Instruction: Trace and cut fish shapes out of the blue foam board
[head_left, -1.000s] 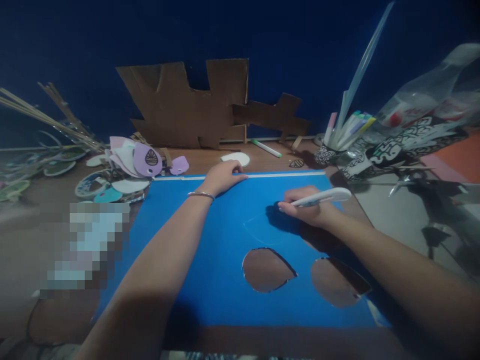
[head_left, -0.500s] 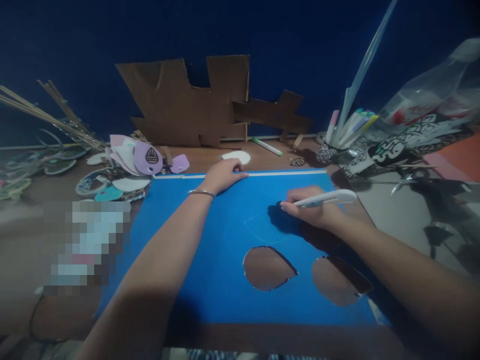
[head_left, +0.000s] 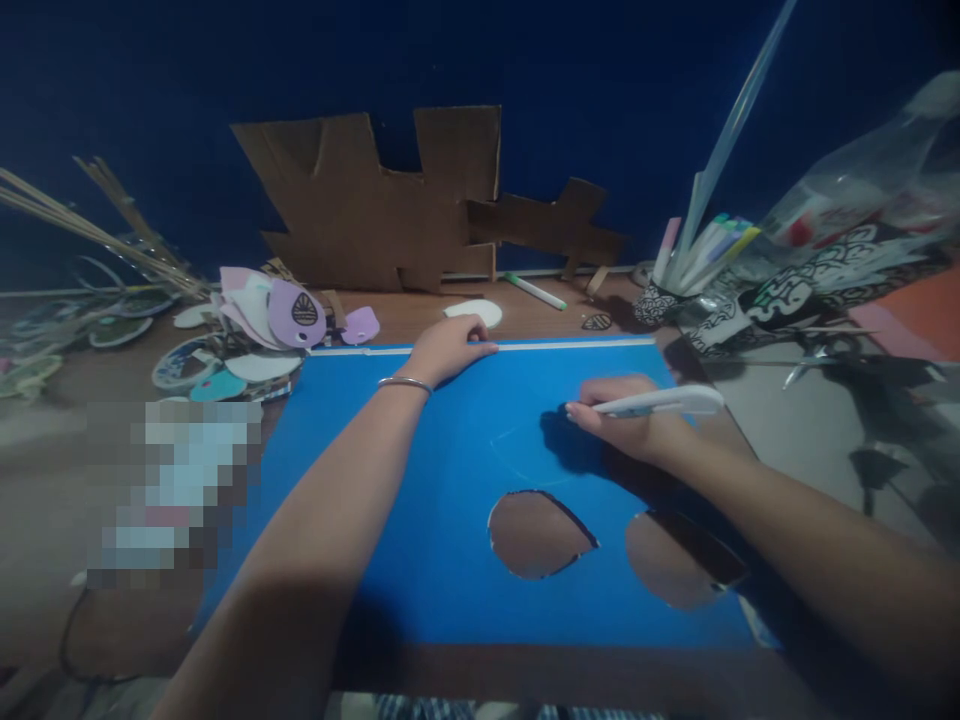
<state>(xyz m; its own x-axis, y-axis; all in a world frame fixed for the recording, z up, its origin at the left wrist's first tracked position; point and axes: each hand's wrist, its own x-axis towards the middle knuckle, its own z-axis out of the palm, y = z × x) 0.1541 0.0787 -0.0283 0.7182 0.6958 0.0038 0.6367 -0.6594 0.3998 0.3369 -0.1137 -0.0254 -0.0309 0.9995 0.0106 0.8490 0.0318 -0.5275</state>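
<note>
A blue foam or card sheet lies in front of me, with two teardrop-shaped holes cut through its lower right part. My left hand rests on the sheet's far edge, at the white strip there, thumb pointing right and fingers slightly bent. It holds nothing that I can see. My right hand is shut on a white pen, whose tip is hidden behind the fingers over the sheet. Just left of that hand, a thin pale curved outline comes to a point on its left side.
Cut cardboard leans on the blue wall. Behind the sheet lie a white cut-out and a green-white marker. Purple cut-outs and sticks are at left. A patterned marker holder and scissors are at right.
My right hand has shifted slightly to the right with the pen in it. The left hand stays at the sheet's far edge.
</note>
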